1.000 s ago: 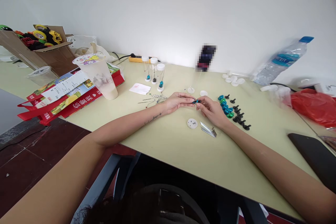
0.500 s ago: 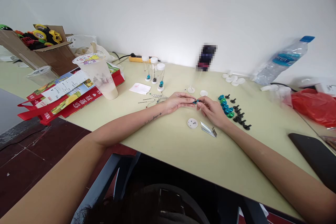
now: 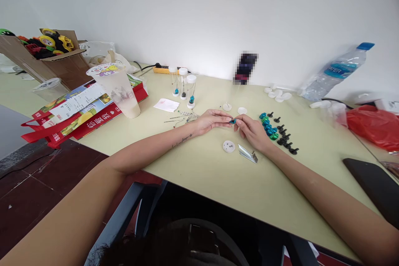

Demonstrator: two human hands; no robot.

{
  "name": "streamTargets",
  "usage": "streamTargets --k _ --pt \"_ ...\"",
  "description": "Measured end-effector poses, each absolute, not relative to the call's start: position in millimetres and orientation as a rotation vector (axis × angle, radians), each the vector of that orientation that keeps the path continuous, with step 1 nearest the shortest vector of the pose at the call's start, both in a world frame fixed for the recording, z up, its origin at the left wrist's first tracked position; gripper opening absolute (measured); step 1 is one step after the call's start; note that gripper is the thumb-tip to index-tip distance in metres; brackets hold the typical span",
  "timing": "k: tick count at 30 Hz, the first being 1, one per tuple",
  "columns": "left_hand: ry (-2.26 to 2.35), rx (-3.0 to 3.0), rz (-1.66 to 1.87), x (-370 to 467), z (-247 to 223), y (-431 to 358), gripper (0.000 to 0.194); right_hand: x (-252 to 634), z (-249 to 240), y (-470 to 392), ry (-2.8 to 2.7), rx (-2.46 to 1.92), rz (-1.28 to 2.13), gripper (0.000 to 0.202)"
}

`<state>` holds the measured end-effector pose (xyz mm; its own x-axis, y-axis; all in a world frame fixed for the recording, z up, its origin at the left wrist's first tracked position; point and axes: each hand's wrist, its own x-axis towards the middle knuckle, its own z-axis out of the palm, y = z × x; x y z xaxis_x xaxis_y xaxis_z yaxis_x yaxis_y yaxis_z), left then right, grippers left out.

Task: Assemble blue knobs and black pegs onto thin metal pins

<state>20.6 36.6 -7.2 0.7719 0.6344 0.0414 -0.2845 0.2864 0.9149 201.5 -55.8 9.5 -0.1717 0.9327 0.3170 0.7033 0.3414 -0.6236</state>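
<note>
Between my two hands is a small blue metallic part (image 3: 232, 121), mostly covered by fingers. My left hand (image 3: 215, 120) pinches it from the left, and my right hand (image 3: 249, 128) has its fingertips closed on its right side. Just below them lies a white round cap (image 3: 228, 146) with tiny dark pieces in it. Beside that cap are several thin metal L-shaped rods (image 3: 248, 153). To the right of my right hand sit blue and green metallic parts (image 3: 269, 128) and a row of black stemmed pieces (image 3: 283, 135). Thin wire-like rods (image 3: 183, 117) lie by my left wrist.
Three clear tubes with white caps (image 3: 183, 87) stand at the back. A tall drink cup (image 3: 116, 91) and red bag (image 3: 93, 120) are at left, near a cardboard box (image 3: 65, 66). At right are a water bottle (image 3: 338, 72), a red plastic bag (image 3: 374, 126) and a black phone-like slab (image 3: 370, 187).
Both hands stay in nearly the same place. The fingers have shifted slightly, and a little more of the blue part shows between them.
</note>
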Motion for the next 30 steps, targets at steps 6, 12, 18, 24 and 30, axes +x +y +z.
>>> streamTargets --k 6,12,18,24,30 --pt "0.368 1.124 0.626 20.5 -5.2 35.3 0.028 201.9 9.3 -55.1 -1.951 -1.441 0.430 0.035" --pt "0.370 1.121 0.624 20.3 -3.4 33.7 0.028 203.7 7.4 -54.1 -1.954 -1.475 0.401 0.041" --pt "0.372 1.128 0.615 20.0 -2.0 33.3 0.029 205.5 5.9 -53.4 -1.943 -1.457 0.444 0.044" --pt "0.365 1.092 0.656 20.3 -5.1 35.5 0.029 202.9 3.6 -53.8 -1.840 -1.391 0.525 0.029" --pt "0.356 1.084 0.653 20.4 -5.9 36.0 0.028 202.4 3.7 -53.7 -1.859 -1.415 0.492 0.023"
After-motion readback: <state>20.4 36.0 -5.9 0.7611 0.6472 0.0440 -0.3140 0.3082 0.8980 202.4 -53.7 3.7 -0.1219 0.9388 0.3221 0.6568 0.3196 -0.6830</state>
